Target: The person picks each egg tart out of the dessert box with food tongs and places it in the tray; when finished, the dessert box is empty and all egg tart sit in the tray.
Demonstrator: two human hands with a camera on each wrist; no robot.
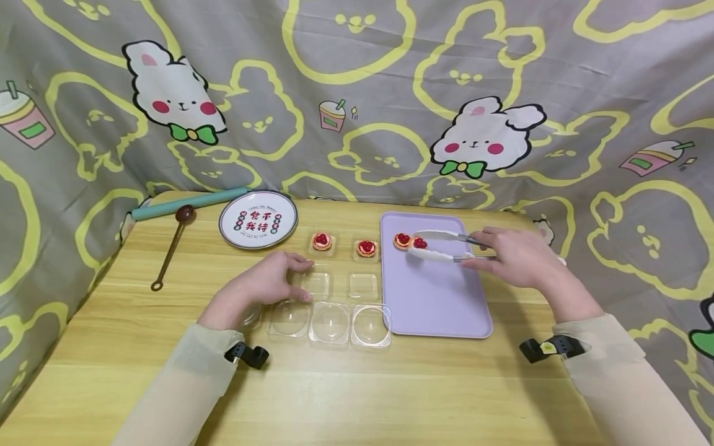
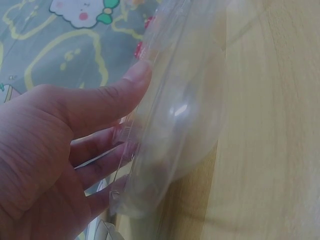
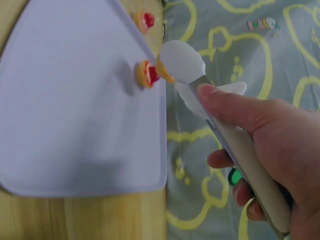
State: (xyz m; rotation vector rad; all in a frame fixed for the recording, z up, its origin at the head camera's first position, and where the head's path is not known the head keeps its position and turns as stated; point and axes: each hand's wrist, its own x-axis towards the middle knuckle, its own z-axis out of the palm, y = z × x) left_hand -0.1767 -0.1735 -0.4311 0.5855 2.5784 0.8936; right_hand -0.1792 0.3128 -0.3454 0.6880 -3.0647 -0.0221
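My right hand (image 1: 515, 255) grips metal tongs (image 1: 474, 248) with white tips above the lilac tray (image 1: 440, 303). Between the tips is a small tart (image 1: 419, 243) with red topping; in the right wrist view the tips (image 3: 182, 62) partly hide it. A second tart (image 1: 402, 240) sits on the tray beside it. My left hand (image 1: 270, 279) holds the left side of a clear plastic box (image 1: 318, 283), thumb and fingers spread along its edge. In the left wrist view, the thumb lies at the rim of the clear plastic (image 2: 175, 115) and the other fingers show partly behind it.
Two boxes behind hold a tart (image 1: 321, 241) and another tart (image 1: 366, 248). One more clear box (image 1: 363, 285) stands beside the held one, with domed lids (image 1: 330, 322) in front. A plate (image 1: 259, 219), a brown ladle (image 1: 174, 248) and a teal roll (image 1: 189, 203) lie left.
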